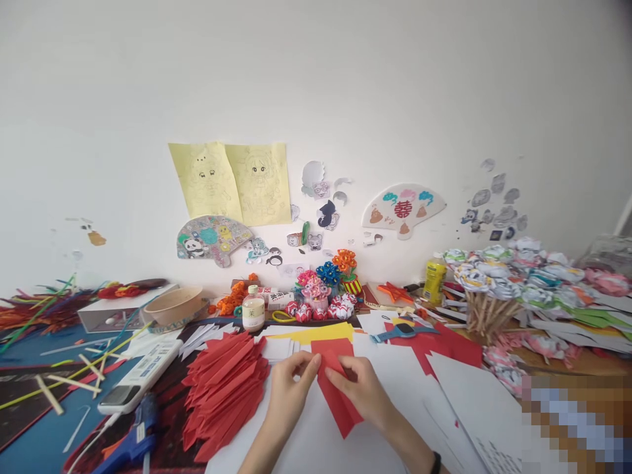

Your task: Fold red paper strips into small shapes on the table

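Observation:
My left hand (289, 390) and my right hand (363, 390) both pinch a sheet of red paper (340, 403) that lies on white sheets in front of me. The fingertips meet near the paper's upper left corner, where a fold is pressed. The paper's lower point sticks out below my right hand. To the left of my left hand lies a heap of folded red paper strips (222, 388), each pointed at the end. Under the red sheet's top edge a yellow sheet (316, 332) shows.
A blue glue gun (129, 442) and a white remote-like device (141, 376) lie at the left, with coloured sticks (44, 313). A small bottle (253, 309), paper flowers (320, 293), a blue watch (402, 331) and a bundle of stick-mounted paper flowers (494, 289) stand behind. Drawings hang on the wall.

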Tool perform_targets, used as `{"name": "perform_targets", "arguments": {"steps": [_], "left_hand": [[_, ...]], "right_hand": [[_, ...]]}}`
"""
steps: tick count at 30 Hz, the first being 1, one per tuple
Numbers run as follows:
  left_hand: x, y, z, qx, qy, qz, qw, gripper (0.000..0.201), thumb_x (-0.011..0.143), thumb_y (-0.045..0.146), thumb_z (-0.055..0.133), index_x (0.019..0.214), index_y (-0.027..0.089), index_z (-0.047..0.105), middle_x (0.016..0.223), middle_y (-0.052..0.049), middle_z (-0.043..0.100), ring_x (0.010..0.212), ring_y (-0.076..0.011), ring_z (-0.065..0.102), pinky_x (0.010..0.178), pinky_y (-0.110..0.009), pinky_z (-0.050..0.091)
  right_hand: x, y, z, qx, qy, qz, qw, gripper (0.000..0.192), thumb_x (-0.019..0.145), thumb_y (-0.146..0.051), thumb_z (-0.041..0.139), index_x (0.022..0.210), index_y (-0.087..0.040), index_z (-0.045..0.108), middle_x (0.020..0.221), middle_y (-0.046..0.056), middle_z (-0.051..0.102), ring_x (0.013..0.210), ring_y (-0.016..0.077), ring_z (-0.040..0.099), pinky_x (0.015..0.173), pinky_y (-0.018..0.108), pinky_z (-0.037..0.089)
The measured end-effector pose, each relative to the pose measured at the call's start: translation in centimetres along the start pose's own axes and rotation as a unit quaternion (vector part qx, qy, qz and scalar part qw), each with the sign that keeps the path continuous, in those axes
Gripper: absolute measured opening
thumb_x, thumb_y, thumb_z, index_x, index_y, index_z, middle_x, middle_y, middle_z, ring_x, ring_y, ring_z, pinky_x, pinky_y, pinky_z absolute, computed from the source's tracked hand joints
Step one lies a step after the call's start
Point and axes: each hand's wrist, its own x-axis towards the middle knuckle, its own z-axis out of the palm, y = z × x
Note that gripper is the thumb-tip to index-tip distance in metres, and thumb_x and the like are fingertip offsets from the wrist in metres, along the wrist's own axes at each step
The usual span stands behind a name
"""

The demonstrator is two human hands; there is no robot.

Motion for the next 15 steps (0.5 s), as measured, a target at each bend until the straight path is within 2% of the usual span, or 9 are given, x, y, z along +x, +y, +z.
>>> {"name": "perform_targets", "arguments": {"steps": [5, 9, 15], "left_hand": [[0.41, 0.09, -0.38, -0.070, -0.057, -0.037, 0.995, 0.032, 0.081, 0.045, 0.059, 0.075, 0.014, 0.066, 0.068, -0.002, 0.059, 0.060, -0.0113, 0.045, 0.051, -0.020, 0.034], [0.36, -0.16, -0.30, -0.141, -0.064, -0.063, 0.986, 0.032, 0.078, 0.045, 0.063, 0.077, 0.013, 0.066, 0.069, -0.001, 0.056, 0.059, -0.0106, 0.043, 0.050, -0.019, 0.034], [0.27, -0.11, -0.66, -0.149, -0.077, -0.082, 0.982, 0.031, 0.075, 0.042, 0.069, 0.076, 0.011, 0.066, 0.065, -0.001, 0.056, 0.060, -0.0103, 0.042, 0.053, -0.020, 0.033]], "right_hand": [[-0.11, 0.00, 0.07, -0.014, 0.030, -0.002, 0.999, 0.042, 0.084, -0.041, 0.053, 0.059, -0.021, 0.026, 0.057, -0.006, 0.025, 0.054, 0.0090, 0.025, 0.047, 0.023, 0.019], [-0.19, 0.00, 0.09, -0.048, 0.042, -0.016, 0.998, 0.043, 0.084, -0.039, 0.052, 0.059, -0.021, 0.022, 0.058, -0.006, 0.022, 0.054, 0.0092, 0.024, 0.048, 0.024, 0.019], [-0.19, -0.07, 0.14, -0.077, 0.034, -0.033, 0.996, 0.043, 0.085, -0.039, 0.051, 0.058, -0.021, 0.022, 0.058, -0.006, 0.024, 0.055, 0.0096, 0.024, 0.050, 0.025, 0.020]]}}
